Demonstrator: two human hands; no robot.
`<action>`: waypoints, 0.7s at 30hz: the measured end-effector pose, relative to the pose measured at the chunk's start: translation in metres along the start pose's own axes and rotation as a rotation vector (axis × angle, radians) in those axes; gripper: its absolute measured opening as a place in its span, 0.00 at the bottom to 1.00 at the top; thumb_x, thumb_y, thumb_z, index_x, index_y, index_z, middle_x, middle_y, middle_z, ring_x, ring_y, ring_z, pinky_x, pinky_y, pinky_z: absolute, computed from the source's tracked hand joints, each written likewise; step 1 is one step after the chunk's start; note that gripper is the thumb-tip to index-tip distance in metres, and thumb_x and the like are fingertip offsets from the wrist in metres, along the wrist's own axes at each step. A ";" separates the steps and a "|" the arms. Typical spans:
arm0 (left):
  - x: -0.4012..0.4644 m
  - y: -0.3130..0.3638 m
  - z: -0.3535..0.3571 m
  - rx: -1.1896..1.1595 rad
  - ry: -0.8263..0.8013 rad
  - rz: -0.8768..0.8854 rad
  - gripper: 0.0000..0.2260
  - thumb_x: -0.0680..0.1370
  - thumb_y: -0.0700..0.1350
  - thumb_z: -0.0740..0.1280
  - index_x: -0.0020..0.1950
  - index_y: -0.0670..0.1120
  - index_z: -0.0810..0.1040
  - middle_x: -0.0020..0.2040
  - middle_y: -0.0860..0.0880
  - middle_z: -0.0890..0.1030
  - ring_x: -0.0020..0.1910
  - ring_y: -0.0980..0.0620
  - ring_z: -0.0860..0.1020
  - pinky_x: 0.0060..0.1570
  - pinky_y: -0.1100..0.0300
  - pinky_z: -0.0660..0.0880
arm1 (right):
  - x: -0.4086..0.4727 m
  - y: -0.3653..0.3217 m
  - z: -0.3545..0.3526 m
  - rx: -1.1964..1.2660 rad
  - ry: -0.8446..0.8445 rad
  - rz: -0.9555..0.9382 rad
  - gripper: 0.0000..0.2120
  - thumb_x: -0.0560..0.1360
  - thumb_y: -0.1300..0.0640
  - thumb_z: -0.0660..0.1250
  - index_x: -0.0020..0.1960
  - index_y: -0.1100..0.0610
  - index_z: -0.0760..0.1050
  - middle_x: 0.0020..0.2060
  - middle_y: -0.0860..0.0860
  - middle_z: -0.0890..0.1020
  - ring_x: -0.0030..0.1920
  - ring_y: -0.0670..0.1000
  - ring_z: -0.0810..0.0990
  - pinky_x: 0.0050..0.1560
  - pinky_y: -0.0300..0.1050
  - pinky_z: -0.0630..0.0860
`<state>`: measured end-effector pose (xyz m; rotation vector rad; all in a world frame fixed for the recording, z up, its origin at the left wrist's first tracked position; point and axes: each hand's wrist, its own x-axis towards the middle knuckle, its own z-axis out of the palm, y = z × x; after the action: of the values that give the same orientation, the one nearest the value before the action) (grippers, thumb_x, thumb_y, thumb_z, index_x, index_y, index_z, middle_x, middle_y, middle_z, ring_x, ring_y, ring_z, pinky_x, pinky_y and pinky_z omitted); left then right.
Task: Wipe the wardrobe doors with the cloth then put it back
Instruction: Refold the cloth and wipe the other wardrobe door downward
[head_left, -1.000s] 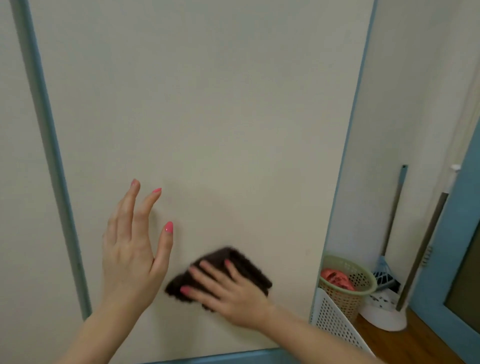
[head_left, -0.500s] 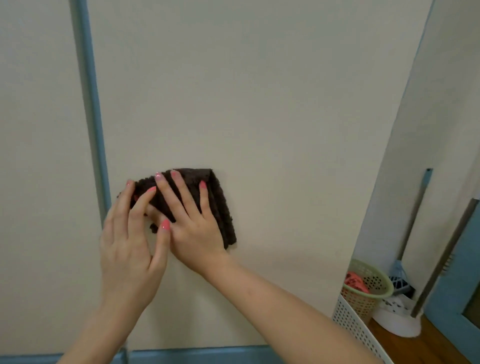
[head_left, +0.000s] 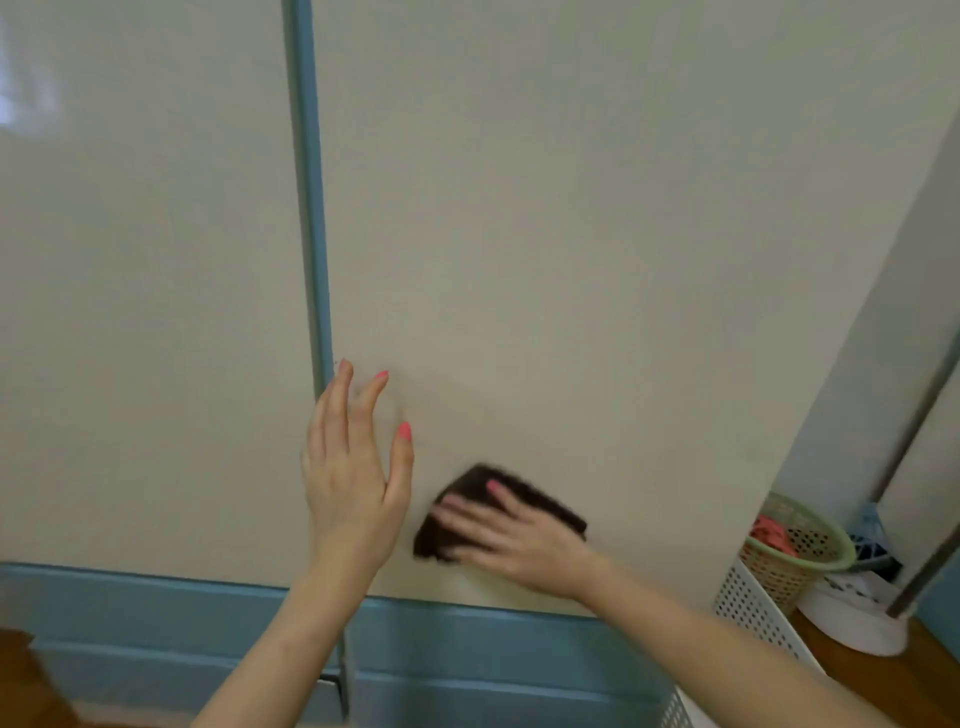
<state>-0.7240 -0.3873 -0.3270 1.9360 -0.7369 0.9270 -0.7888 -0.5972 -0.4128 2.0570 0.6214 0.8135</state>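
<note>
A person's right hand (head_left: 511, 540) presses a dark brown cloth (head_left: 485, 512) flat against the lower part of a cream wardrobe door (head_left: 571, 260), fingers spread over the fabric rather than gripping it. The hand and cloth are blurred, so the finger positions are hard to read in detail. The left hand (head_left: 353, 467) is held open beside it, palm toward the door, fingers straight and pointing up, holding nothing; whether the fingertips touch the panel cannot be told. Pink polish shows on the nails of both hands.

The cloth lies just right of the left hand and near the door's bottom edge, above a blue base rail (head_left: 467, 644). A blue vertical strip (head_left: 309, 208) divides this door from the second door (head_left: 140, 312) to the left; the left hand's fingertips reach up beside that strip.

At far right, on a wooden floor (head_left: 810, 644), a green basket (head_left: 800, 551) with something red inside stands next to a white perforated bin (head_left: 753, 613) and a white round base (head_left: 852, 618) with a grey pole (head_left: 919, 410) rising from it.
</note>
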 end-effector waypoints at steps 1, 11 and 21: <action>0.003 0.000 -0.001 -0.003 0.009 -0.001 0.21 0.78 0.50 0.56 0.69 0.44 0.66 0.73 0.42 0.63 0.71 0.43 0.63 0.68 0.55 0.56 | 0.007 0.018 -0.012 0.007 0.070 0.117 0.16 0.81 0.58 0.58 0.68 0.49 0.72 0.73 0.56 0.66 0.74 0.57 0.62 0.74 0.62 0.51; 0.002 -0.004 -0.017 -0.013 0.036 0.003 0.21 0.78 0.50 0.56 0.71 0.46 0.64 0.75 0.44 0.60 0.73 0.46 0.59 0.70 0.56 0.54 | 0.103 -0.004 -0.022 0.144 0.273 0.551 0.22 0.78 0.56 0.64 0.71 0.52 0.69 0.73 0.57 0.65 0.75 0.59 0.57 0.74 0.65 0.48; -0.011 0.007 -0.004 -0.010 -0.026 0.016 0.21 0.78 0.50 0.56 0.71 0.47 0.65 0.74 0.45 0.61 0.72 0.46 0.60 0.70 0.61 0.52 | -0.083 -0.025 0.015 -0.041 -0.125 -0.160 0.16 0.82 0.59 0.54 0.65 0.49 0.73 0.74 0.55 0.64 0.73 0.53 0.64 0.76 0.60 0.44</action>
<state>-0.7370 -0.3857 -0.3309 1.9395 -0.7720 0.9075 -0.8369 -0.6465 -0.4672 1.9751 0.6836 0.5966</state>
